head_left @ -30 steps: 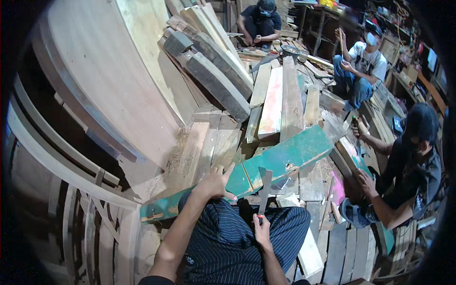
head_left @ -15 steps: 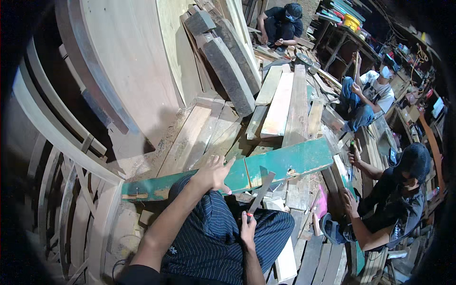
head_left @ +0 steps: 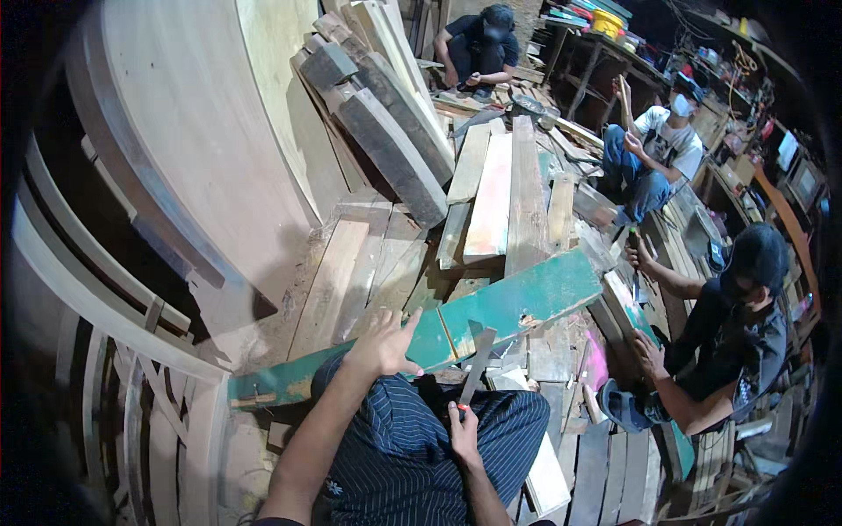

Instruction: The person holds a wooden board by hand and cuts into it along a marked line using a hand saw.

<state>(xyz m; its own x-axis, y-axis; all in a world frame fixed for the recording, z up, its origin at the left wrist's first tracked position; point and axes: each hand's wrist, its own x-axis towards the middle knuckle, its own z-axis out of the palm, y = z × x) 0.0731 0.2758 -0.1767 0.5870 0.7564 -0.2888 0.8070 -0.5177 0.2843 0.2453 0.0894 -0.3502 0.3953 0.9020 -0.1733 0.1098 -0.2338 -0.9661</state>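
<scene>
A long green-painted board (head_left: 553,294) lies slantwise across my lap, its paint worn to bare wood in spots, with a thin line running across it. My left hand (head_left: 383,346) is spread over the board's near edge, left of that line, thumb and fingers apart. In my right hand (head_left: 465,436) is the handle of a flat-bladed hand tool (head_left: 479,364), with red and dark handle parts. Its long metal blade points up and away, the tip overlapping the board's near edge. Whether it touches the wood I cannot tell.
Loose planks (head_left: 491,197) are heaped beyond the board, and thick beams (head_left: 390,149) lean at the back. A slatted wooden frame (head_left: 189,421) stands at left. On the right, a co-worker (head_left: 728,324) holds a green-handled tool over another board; two more people sit farther back.
The whole view has shifted, so the surroundings sit farther left and higher. My left hand stays on the board and my right hand keeps the tool, its blade now more upright.
</scene>
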